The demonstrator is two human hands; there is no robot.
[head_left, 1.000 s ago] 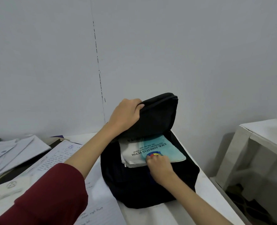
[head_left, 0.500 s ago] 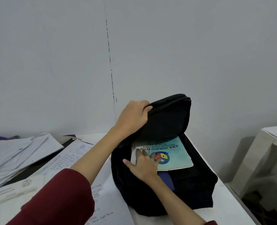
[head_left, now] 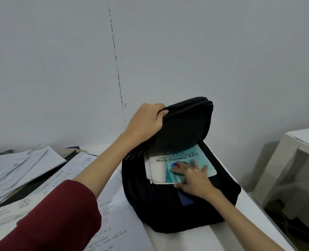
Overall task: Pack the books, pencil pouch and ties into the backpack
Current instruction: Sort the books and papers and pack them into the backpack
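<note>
- Gripping the raised top flap of the backpack [head_left: 177, 205], the left hand [head_left: 146, 122] has its fingers curled over the flap's edge, with the thumb on the near side; the flap is lifted up and back so the main opening faces the camera.
- The backpack is black, stands on a white table [head_left: 209, 240] and leans toward the grey wall [head_left: 222, 51] behind it.
- The books [head_left: 189, 158] lie in the mouth of the backpack, partly under the lifted flap. The topmost one has a teal and white cover with black printed lettering that reads upside down from this view; white page edges of the stack show at its left and lower sides.
- The right hand [head_left: 193, 178] rests flat on the teal cover with its fingers spread apart, the fingertips near a coloured emblem on the cover. The hand is blurred, so the exact contact of each finger cannot be told.
- A dark blue strip [head_left: 185, 198] lies just below the right hand against the bag's front; what it is cannot be told.
- The left arm wears a dark red sleeve [head_left: 59, 218] pushed to the elbow.
- Handwritten sheets [head_left: 113, 223] lie on the table touching the bag's left side, and a loose pile of papers [head_left: 19, 169] sits farther left.
- A second white table [head_left: 304, 142] stands at the right edge, apart from the first.
</note>
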